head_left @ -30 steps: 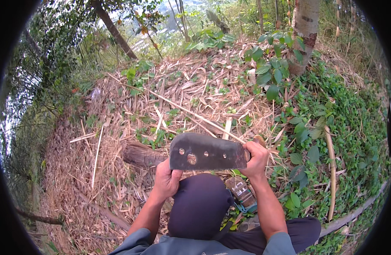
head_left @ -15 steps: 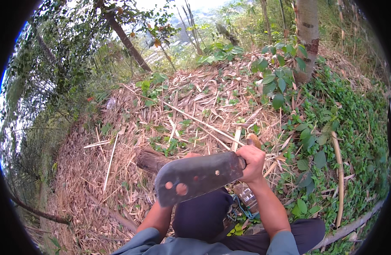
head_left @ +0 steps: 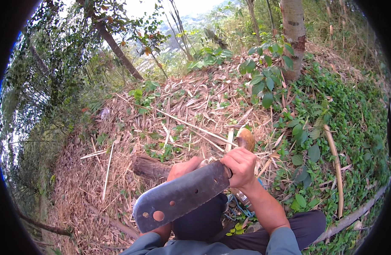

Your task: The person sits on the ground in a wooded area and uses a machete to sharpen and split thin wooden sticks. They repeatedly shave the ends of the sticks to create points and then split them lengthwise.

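Observation:
A broad dark machete (head_left: 182, 195) with several round holes in its blade crosses the front of my lap. My right hand (head_left: 239, 165) is wrapped round its wooden handle (head_left: 245, 139), whose rounded butt end sticks out above the fist. The blade slants down to the left and hides most of my left forearm. Behind its upper edge shows my left hand (head_left: 183, 167), fingers curled, with something small and pale by the fingertips; what it grips is too hidden to name. Just left of that hand lies a short thick log (head_left: 149, 167).
Long pale split strips (head_left: 191, 124) lie over dry leaves ahead. Teal cord (head_left: 240, 207) sits beside my knee (head_left: 199, 219). Leafy plants (head_left: 348, 106) and a pale stick (head_left: 334, 170) are on the right, below a tree trunk (head_left: 293, 38). A fallen branch (head_left: 352, 219) lies near my right leg.
The machete has swung so its tip points lower and farther left. My right hand has moved slightly left and down. More of my left hand now shows above the blade.

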Tool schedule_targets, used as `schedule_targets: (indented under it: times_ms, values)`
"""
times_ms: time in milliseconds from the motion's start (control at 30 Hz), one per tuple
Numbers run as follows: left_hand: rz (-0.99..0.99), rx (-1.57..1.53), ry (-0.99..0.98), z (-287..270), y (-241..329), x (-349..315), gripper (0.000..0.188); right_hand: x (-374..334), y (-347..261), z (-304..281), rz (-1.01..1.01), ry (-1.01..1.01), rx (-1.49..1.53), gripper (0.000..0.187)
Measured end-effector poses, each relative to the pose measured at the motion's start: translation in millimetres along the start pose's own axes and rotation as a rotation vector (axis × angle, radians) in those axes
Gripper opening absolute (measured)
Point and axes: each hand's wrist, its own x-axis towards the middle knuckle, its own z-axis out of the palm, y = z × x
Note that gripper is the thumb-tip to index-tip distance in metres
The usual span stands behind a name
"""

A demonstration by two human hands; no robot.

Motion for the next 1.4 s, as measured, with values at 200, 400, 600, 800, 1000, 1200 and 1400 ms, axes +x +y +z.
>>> schedule_targets:
  times_ms: [200, 400, 600, 800, 1000, 1200, 1400]
  values:
    - [0.050, 0.004, -0.010, 3.8, -2.4, 2.0, 0.026, 0.0, 2.9, -4.2, -0.012, -0.031, -0.025, 0.024]
    - [0.117, 0.104, -0.018, -5.0, 9.7, 4.5, 0.020, 3.8, 0.1, -1.6, -0.011, -0.038, -0.003, 0.024]
    - [0.157, 0.130, -0.081, -2.1, 1.1, 3.2, 0.026, 2.2, 3.7, -4.4, 0.048, -0.102, 0.032, 0.025]
    - [0.081, 0.116, -0.118, 6.6, -12.3, 4.0, 0.020, -4.1, 13.3, -5.1, 0.052, -0.071, 0.002, 0.025]
    - [-0.045, -0.283, -0.175, 3.7, -16.9, 6.0, 0.029, -11.7, 32.7, -4.8, 0.141, -0.079, 0.008, 0.026]
    - [-0.032, -0.340, 0.003, 17.9, -24.0, 3.9, 0.030, -11.3, 34.1, -11.3, 0.288, -0.288, 0.070, 0.028]
    - [-0.099, -0.037, -0.068, 0.9, 12.8, 24.6, 0.027, -20.6, 18.1, -4.6, 0.719, -0.182, 0.624, 0.014]
